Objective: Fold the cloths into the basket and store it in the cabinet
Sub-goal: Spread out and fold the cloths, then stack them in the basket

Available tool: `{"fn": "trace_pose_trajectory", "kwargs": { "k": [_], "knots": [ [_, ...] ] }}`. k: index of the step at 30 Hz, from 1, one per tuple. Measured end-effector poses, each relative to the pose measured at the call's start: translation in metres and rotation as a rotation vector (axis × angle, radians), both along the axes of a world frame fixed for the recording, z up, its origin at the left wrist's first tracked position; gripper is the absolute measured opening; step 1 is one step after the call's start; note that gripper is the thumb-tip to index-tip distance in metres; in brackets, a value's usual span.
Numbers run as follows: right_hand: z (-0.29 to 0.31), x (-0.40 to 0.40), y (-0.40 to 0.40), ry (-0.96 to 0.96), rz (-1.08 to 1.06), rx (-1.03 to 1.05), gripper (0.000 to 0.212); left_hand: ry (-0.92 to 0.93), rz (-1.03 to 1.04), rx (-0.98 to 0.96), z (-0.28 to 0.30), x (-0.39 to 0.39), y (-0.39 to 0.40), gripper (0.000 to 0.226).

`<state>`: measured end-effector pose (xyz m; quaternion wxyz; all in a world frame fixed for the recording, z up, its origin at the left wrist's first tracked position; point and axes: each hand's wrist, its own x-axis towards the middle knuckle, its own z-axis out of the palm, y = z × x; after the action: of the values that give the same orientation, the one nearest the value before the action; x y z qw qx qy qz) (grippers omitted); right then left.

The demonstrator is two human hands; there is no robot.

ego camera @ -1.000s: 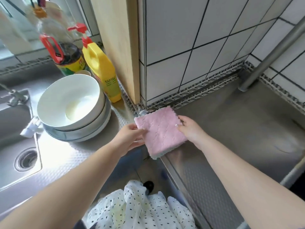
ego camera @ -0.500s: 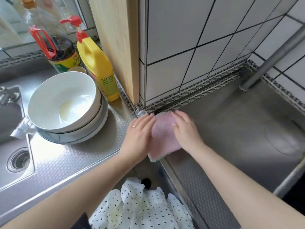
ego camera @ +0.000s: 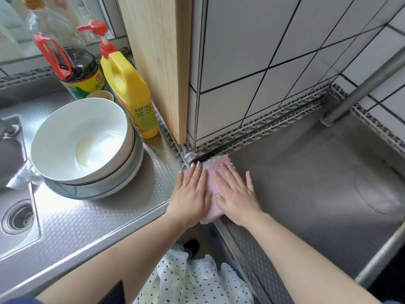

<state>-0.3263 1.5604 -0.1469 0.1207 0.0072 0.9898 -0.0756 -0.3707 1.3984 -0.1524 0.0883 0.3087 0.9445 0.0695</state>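
With flat, straight fingers the left hand and right hand press the folded pink cloth on the table corner; no basket or cabinet shows, so storing likely remains.

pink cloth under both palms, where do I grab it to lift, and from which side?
Likely best: pinch the near edge of the pink cloth, which overhangs the counter lip, coming from the person's side with the thumb underneath. It lies flat, folded, so the top offers no purchase. The left hand and right hand press on it flat, and its far edge sits close to the tiled wall.
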Motion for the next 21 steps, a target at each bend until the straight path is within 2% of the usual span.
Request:
{"fn": "trace_pose_trajectory", "kwargs": {
  "k": [5, 7, 8, 10, 12, 14, 16, 17, 19, 21],
  "knots": [
    [0.001, -0.001, 0.013, -0.082, -0.129, -0.037, 0.065, -0.007, 0.003, 0.027, -0.001, -0.002, 0.0, 0.064],
    [0.005, -0.006, 0.016, -0.112, -0.162, -0.129, 0.067, -0.051, 0.021, 0.173, 0.003, -0.003, -0.003, 0.061],
    [0.008, -0.009, 0.017, -0.096, -0.207, -0.211, 0.069, -0.106, 0.061, 0.338, 0.007, -0.002, -0.006, 0.057],
    [0.014, -0.016, 0.023, -0.019, -0.403, -0.473, 0.072, -0.284, 0.235, 0.695, 0.021, 0.003, -0.015, 0.044],
    [0.018, -0.021, 0.029, 0.041, -0.617, -0.685, 0.066, -0.455, 0.485, 0.915, 0.031, 0.012, -0.024, 0.028],
    [0.018, -0.024, 0.032, 0.011, -0.727, -0.73, 0.057, -0.624, 0.809, 0.972, 0.033, 0.024, -0.03, 0.014],
    [0.015, -0.025, 0.033, -0.04, -0.756, -0.722, 0.052, -0.912, 1.049, 1.044, 0.031, 0.031, -0.034, 0.032],
    [0.014, -0.025, 0.033, -0.048, -0.769, -0.737, 0.05, -1.041, 1.104, 1.09, 0.031, 0.033, -0.035, 0.043],
    [0.013, -0.026, 0.032, -0.045, -0.798, -0.783, 0.047, -1.173, 1.113, 1.123, 0.033, 0.032, -0.034, 0.053],
    [0.014, -0.027, 0.031, -0.052, -0.81, -0.802, 0.046, -1.262, 1.11, 1.115, 0.032, 0.031, -0.029, 0.045]
  ]
}}
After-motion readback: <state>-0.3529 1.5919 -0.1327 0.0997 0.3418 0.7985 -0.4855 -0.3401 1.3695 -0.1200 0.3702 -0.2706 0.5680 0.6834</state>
